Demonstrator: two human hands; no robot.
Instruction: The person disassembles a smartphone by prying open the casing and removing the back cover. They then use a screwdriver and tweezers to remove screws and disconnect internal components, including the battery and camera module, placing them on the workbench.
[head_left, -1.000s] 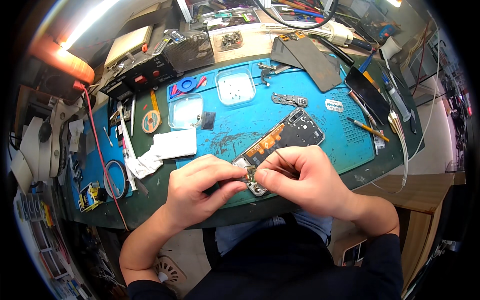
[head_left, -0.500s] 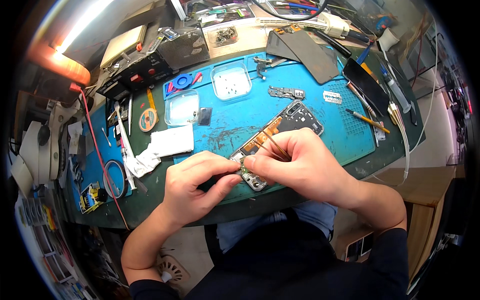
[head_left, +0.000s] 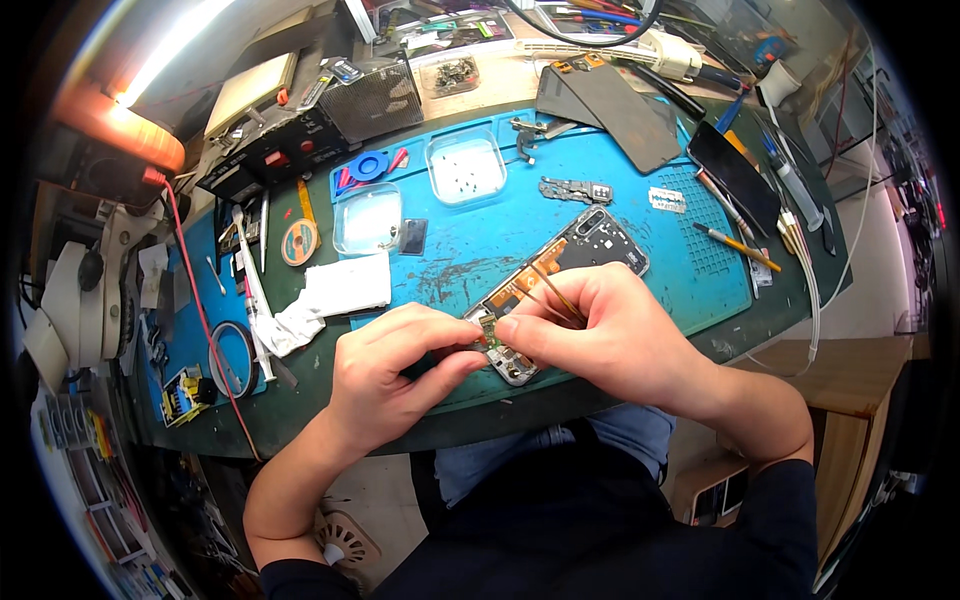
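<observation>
An opened smartphone (head_left: 612, 243) lies slantwise on the blue mat, its back cover off and an orange flex cable (head_left: 510, 296) along its middle. Over its lower end, a small green circuit board (head_left: 490, 335) is between my hands. My left hand (head_left: 395, 355) pinches at the board's left edge with thumb and index finger. In my right hand (head_left: 600, 325) is a pair of tweezers (head_left: 545, 284), tips pointing up and to the left, away from the board. The right thumb and index finger come down at the board's right side. The fingertips partly cover the board.
Two clear plastic trays (head_left: 466, 166) with tiny screws stand behind the phone. A folded white cloth (head_left: 345, 284) lies left, beside a solder reel (head_left: 299, 242). Phone back panels (head_left: 625, 120), a razor blade (head_left: 667, 200) and a dark phone (head_left: 733, 178) lie to the right.
My left thumb has closed up toward the index finger. The right fingertips have shifted slightly right, so more of the green board shows. The view has moved a little.
</observation>
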